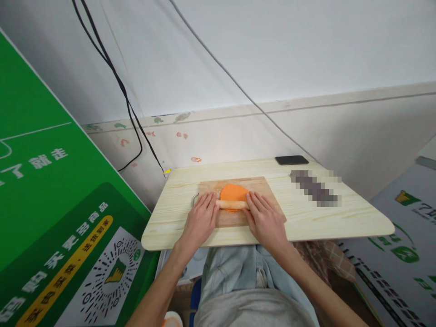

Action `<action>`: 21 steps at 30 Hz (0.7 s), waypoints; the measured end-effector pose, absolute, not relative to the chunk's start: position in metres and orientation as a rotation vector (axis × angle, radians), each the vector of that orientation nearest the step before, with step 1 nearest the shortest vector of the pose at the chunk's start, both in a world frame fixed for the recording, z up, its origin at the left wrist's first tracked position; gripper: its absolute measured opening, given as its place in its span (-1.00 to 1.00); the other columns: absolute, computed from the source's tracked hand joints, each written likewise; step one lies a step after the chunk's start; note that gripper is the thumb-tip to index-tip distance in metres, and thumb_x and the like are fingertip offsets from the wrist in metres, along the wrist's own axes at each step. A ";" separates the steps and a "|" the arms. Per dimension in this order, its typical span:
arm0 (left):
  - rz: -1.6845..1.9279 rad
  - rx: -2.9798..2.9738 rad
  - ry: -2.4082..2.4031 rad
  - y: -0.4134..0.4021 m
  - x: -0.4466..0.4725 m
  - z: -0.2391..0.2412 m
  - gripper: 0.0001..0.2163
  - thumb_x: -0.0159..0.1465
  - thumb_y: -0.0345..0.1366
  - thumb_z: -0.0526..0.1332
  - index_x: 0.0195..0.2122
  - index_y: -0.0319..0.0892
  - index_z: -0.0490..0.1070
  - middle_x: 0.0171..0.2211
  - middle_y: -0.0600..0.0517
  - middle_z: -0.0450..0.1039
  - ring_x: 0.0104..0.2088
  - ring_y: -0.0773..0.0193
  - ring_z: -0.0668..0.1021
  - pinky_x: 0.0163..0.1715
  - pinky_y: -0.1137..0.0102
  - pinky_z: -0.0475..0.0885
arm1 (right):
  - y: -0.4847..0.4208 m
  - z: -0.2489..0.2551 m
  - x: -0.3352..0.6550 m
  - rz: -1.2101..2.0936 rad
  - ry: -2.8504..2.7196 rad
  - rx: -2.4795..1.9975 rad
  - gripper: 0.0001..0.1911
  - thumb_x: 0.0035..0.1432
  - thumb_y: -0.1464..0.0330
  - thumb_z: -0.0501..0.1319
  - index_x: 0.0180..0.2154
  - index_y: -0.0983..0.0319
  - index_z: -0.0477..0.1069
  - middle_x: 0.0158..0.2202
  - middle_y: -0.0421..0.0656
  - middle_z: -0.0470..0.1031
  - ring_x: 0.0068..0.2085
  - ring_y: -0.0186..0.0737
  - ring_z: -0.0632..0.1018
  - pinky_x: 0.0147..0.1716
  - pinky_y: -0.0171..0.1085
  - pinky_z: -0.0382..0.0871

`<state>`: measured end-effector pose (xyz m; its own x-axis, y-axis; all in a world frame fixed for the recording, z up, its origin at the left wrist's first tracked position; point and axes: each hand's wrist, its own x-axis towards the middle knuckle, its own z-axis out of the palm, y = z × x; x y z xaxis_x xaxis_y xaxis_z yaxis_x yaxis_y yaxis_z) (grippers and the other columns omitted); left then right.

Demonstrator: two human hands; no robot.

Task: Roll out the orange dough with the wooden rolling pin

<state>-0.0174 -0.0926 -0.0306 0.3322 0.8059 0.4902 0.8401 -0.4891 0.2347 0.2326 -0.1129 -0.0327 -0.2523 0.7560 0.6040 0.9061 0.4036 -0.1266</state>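
A short wooden rolling pin (232, 205) lies across a flat orange sheet of dough (234, 191). At its left end rests my left hand (203, 215), fingers bent over the wood. My right hand (265, 218) covers the other end in the same way, so both tips of the pin are hidden. Beneath the dough is a wooden cutting board (262, 185), whose curved metal handle (194, 199) shows beside my left hand. Most of the dough that shows is on the far side of the pin, with a thin strip on the near side.
The board sits on a pale wood-grain table (327, 227) against a white wall. A black phone (292, 160) lies at the back right, with a blurred-out dark item (316, 188) nearer. Cables (124, 91) hang at left. A green panel (51, 181) borders the left side.
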 end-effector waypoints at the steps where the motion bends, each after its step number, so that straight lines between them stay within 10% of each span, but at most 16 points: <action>1: -0.868 -2.510 -1.559 -0.094 -0.018 -0.031 -0.52 0.61 -0.18 -0.04 0.43 -0.16 0.41 0.40 -0.17 0.47 0.45 -0.03 0.45 0.50 -0.05 0.32 | -0.114 -0.033 0.233 -0.327 -2.073 -1.409 -0.48 0.57 0.31 0.05 0.41 0.31 0.44 0.37 0.15 0.50 0.39 0.15 0.52 0.39 0.15 0.43; 21: -0.696 -2.592 -1.690 -0.012 -0.004 -0.026 -0.47 0.61 -0.07 -0.13 0.42 -0.18 0.37 0.50 -0.26 0.32 0.58 -0.08 0.23 0.49 -0.15 0.20 | -0.032 -0.008 0.253 -0.256 -2.304 -1.499 -0.48 0.62 0.27 -0.06 0.24 0.36 0.56 0.35 0.21 0.51 0.53 0.20 0.30 0.42 0.23 0.26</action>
<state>-0.0035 -0.0125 -0.0258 0.3360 0.8774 0.3423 0.8641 -0.4318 0.2587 0.2526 -0.0321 -0.0076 -0.3593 0.8395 0.4075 0.9085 0.4145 -0.0528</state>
